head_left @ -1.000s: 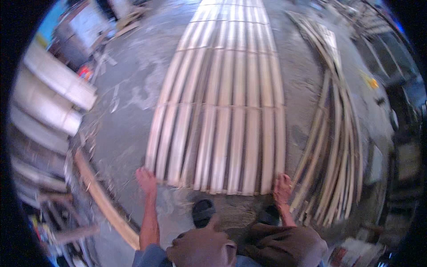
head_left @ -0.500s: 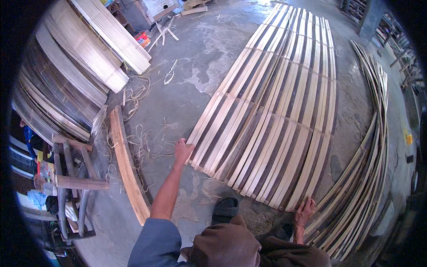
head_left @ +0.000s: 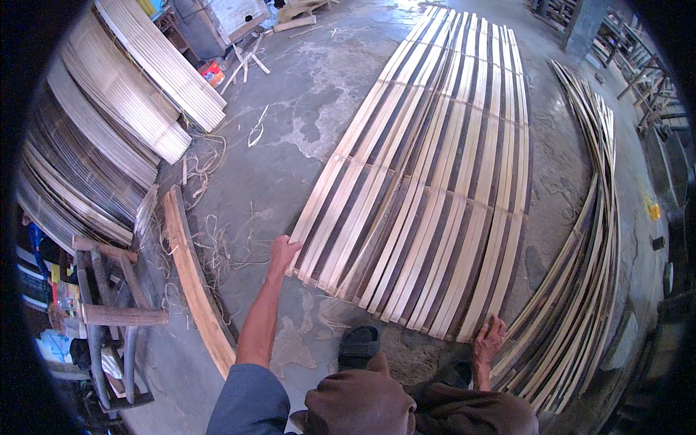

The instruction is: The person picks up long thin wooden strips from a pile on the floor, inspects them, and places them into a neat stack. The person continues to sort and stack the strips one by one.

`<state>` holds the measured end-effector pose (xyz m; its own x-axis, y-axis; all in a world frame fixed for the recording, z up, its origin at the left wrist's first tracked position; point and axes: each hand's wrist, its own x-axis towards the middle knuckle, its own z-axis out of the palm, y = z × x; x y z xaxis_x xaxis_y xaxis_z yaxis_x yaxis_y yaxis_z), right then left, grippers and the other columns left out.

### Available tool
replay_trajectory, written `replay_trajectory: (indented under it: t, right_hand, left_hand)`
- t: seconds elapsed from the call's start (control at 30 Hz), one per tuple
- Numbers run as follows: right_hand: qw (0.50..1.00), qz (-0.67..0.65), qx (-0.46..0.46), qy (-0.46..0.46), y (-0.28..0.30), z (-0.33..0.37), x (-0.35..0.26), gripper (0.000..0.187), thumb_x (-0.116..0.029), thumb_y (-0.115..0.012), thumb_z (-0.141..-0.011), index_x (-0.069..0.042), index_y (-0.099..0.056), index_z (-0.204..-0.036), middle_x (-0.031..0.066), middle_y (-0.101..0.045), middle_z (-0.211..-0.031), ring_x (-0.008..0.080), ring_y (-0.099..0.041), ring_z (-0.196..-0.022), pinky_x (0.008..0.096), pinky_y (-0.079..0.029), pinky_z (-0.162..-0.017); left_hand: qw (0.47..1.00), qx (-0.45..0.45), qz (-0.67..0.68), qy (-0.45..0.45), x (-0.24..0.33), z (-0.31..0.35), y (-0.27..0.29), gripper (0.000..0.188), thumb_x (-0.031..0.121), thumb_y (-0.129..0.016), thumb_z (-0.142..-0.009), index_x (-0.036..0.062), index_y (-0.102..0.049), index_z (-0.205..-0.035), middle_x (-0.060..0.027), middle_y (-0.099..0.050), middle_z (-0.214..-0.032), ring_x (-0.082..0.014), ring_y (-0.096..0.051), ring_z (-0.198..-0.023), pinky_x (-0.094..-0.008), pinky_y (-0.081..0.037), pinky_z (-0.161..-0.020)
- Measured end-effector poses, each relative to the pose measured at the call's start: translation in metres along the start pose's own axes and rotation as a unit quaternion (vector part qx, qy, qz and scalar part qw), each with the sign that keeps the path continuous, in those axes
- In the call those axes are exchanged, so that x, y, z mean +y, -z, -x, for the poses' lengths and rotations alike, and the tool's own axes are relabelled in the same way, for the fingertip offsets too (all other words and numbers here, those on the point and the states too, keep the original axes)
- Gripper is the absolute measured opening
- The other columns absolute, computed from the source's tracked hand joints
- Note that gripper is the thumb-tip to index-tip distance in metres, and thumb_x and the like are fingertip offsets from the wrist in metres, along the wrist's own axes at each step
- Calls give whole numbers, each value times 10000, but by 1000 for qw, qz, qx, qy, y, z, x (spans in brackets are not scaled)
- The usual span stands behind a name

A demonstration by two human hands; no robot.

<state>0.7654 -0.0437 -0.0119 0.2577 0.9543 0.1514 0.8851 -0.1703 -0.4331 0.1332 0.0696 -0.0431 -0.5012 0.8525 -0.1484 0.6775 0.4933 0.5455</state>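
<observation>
A long slatted mat [head_left: 436,206] of pale and dark wooden strips, tied across with several cords, stretches away from me over the concrete floor. At its near left corner, my left hand [head_left: 284,251] is closed on the outer edge, thumb pointing toward the slats. My right hand [head_left: 489,341] is at the near right corner, fingers bent around the slat ends; their tips are partly hidden. Beside that hand, on the right, lies a loose bundle of long thin strips [head_left: 573,304].
A curved wooden plank [head_left: 190,279] and tangled fibre strands [head_left: 221,254] lie left of the mat. Farther left are a wooden stool [head_left: 119,315] and stacked slatted panels [head_left: 116,94]. My sandalled foot [head_left: 359,346] is just before the mat's near edge.
The whole scene has shifted a little leftward in view. Both hands remain at the same two near corners of the mat, with little visible change in their grip.
</observation>
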Motion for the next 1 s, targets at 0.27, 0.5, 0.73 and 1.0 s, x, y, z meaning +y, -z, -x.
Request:
replay_trajectory:
  t: [0.27,0.5,0.73,1.0]
  right_hand:
    - [1000,-3,23,7,-7,0,4,326,-103,-542,-880,-40,-532,-1200,189,-542,-1134,386,-531,-1056,464,-427,-928]
    - [1000,-6,8,-6,9,2,-5,308,-122,-532,-899,-36,-532,-1195,189,-546,-1123,395,-543,-1045,466,-435,-917]
    - [998,-24,62,-21,15,-16,-48,307,-131,-528,-905,-29,-560,-1193,167,-566,-1098,345,-554,-1061,426,-454,-912]
    - [770,-468,-429,-64,27,-20,-181,460,-421,-582,-951,-2,-580,-1142,98,-610,-979,176,-569,-860,332,-470,-733]
  left_hand:
    - [993,-66,92,34,-22,-14,0,453,293,-778,-696,-97,-642,-881,-227,-666,-836,-258,-662,-810,-409,-488,-689]
    - [968,-187,167,-11,7,-28,56,369,233,-728,-796,-48,-655,-1023,-58,-665,-902,-150,-608,-802,-351,-485,-703]
    - [893,-327,303,66,113,48,131,250,151,-629,-894,-13,-641,-1081,-57,-664,-904,-139,-621,-742,-312,-513,-662]
    - [863,-437,244,66,227,183,18,182,199,-699,-869,33,-651,-927,0,-622,-813,-94,-564,-714,-254,-471,-646]
